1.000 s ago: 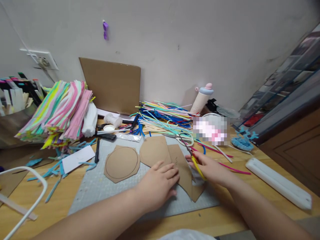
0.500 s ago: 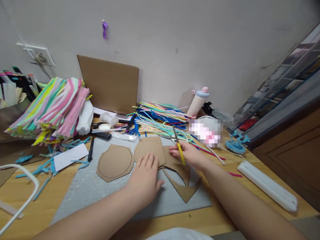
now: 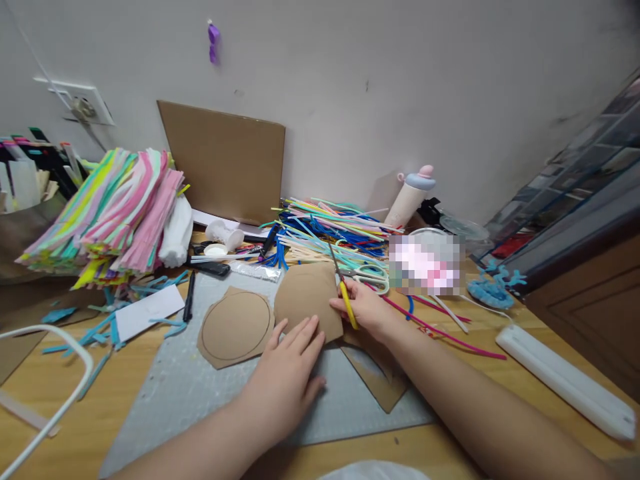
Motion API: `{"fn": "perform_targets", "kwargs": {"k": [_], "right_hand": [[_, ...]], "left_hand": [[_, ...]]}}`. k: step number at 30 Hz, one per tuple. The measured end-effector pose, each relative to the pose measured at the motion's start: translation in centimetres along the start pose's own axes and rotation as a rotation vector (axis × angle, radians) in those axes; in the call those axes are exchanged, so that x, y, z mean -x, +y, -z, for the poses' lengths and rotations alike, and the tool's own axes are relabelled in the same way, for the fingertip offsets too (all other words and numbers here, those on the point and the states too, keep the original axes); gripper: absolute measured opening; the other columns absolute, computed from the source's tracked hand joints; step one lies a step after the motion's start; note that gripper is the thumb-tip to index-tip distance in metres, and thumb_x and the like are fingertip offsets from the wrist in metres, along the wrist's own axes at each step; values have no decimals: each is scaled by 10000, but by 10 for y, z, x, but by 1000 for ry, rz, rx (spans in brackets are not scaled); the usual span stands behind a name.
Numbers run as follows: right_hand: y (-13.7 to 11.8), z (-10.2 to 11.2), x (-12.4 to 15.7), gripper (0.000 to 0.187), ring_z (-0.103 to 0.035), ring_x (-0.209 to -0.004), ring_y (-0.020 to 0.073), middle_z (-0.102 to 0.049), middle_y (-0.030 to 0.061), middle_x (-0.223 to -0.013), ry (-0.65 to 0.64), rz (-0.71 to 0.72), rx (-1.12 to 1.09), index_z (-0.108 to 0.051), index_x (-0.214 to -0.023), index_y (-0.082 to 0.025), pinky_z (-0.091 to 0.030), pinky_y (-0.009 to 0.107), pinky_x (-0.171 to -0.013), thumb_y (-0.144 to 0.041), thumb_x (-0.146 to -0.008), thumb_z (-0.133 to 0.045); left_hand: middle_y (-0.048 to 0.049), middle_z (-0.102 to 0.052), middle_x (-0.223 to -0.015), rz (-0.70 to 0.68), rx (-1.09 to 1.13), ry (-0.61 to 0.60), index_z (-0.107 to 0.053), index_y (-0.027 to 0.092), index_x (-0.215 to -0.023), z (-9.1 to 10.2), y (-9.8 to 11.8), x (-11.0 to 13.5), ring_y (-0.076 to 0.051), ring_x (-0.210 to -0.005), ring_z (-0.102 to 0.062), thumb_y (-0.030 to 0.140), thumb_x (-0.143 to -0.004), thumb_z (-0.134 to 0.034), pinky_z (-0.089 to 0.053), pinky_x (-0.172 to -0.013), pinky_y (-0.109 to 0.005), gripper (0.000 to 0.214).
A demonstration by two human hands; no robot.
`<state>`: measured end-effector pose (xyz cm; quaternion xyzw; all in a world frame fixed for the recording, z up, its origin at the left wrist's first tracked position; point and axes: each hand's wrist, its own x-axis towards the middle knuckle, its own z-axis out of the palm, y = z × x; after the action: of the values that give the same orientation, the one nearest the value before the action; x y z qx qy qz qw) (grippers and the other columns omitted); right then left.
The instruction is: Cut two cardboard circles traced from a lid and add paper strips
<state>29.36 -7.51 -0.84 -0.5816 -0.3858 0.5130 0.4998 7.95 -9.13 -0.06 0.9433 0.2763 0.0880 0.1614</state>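
Note:
My right hand (image 3: 367, 311) is closed around yellow-handled scissors (image 3: 344, 293), whose blades point up and away along the right edge of a brown cardboard piece (image 3: 307, 297). My left hand (image 3: 287, 373) lies flat and open on the grey cutting mat (image 3: 190, 393), fingertips touching the lower edge of that cardboard piece. To the left lies a cardboard piece with a drawn circle (image 3: 235, 328). Cardboard offcuts (image 3: 380, 387) lie under my right forearm.
A heap of coloured pipe cleaners (image 3: 330, 233) lies behind the mat, and a tall stack of pastel ones (image 3: 115, 213) stands at the left. A cardboard sheet (image 3: 225, 163) leans on the wall. A bottle (image 3: 411, 195), a black pen (image 3: 189, 305) and a white bar (image 3: 565, 380) are nearby.
My right hand has carried the scissors leftward from the offcuts to the right edge of the cardboard piece. My left hand has slid down and left, off the offcuts.

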Motion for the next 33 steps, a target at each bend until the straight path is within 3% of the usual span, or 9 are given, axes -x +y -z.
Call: {"fn": "perform_targets", "kwargs": {"k": [5, 7, 9, 12, 15, 19, 25, 30, 33], "right_hand": [[-20, 7, 21, 400, -467, -534, 81, -478, -83, -630, 1, 70, -217, -446, -797, -213, -382, 187, -509, -327, -625, -788], [-26, 9, 28, 410, -503, -607, 92, -491, -68, -694, -6, 98, -286, -452, -820, -218, -423, 200, -577, -340, -618, -786], [-26, 7, 34, 402, -510, -632, 99, -491, -58, -726, -63, 91, -367, -457, -821, -218, -438, 215, -608, -329, -619, -787], [-19, -3, 40, 364, -492, -617, 95, -478, -53, -722, -250, 29, -487, -455, -814, -216, -430, 218, -605, -290, -663, -779], [-13, -13, 42, 361, -493, -642, 93, -474, -47, -731, -360, -7, -510, -454, -811, -207, -425, 204, -612, -286, -693, -786], [-9, -17, 40, 357, -495, -595, 85, -510, -23, -753, -343, 43, -443, -476, -841, -198, -442, 194, -549, -503, -812, -659], [12, -27, 50, 589, -513, -630, 97, -544, 30, -850, -615, 31, -294, -480, -912, -187, -499, 258, -626, -744, -735, -552], [14, -39, 62, 605, -416, -524, 80, -443, -22, -660, -450, 4, -94, -507, -816, -160, -404, 194, -460, -755, -723, -551], [7, -41, 65, 644, -396, -522, 83, -410, -25, -642, -417, 50, 71, -515, -790, -146, -385, 203, -461, -787, -731, -493]], "left_hand": [[-150, -492, -1384, 256, 215, 537, -395, 193, -1362, 25, -15, 0, -268, -1293, -423, 303, -863, -543, -310, -1066, -509, 531], [-162, -479, -1374, 383, 407, 645, -338, 193, -1393, 35, -22, -2, -291, -1288, -423, 364, -833, -587, -327, -1051, -513, 637], [-169, -508, -1342, 484, 749, 598, -283, 197, -1420, 44, -25, -4, -311, -1251, -473, 406, -794, -632, -380, -1011, -511, 746], [-185, -615, -1236, 597, 1365, 275, -383, 160, -1366, 51, -22, -4, -325, -1109, -606, 404, -768, -674, -483, -913, -467, 708], [-190, -724, -1040, 743, 1684, 18, -523, 110, -1254, 52, -17, 0, -328, -899, -705, 337, -739, -724, -553, -797, -443, 598], [-127, -768, -885, 904, 1679, 331, -567, 145, -1226, 56, -23, 5, -300, -734, -733, 255, -673, -786, -595, -608, -359, 605], [-23, -766, -945, 828, 1608, 890, -630, 251, -1198, 63, -38, 3, -195, -739, -729, 229, -691, -775, -590, -575, -220, 528], [34, -747, -1041, 731, 1625, 1103, -658, 329, -1157, 58, -36, 2, -122, -791, -709, 232, -762, -729, -576, -692, -164, 413], [34, -744, -1050, 730, 1615, 1115, -665, 332, -1148, 55, -33, 1, -134, -832, -711, 234, -772, -724, -577, -723, -177, 393]]}}
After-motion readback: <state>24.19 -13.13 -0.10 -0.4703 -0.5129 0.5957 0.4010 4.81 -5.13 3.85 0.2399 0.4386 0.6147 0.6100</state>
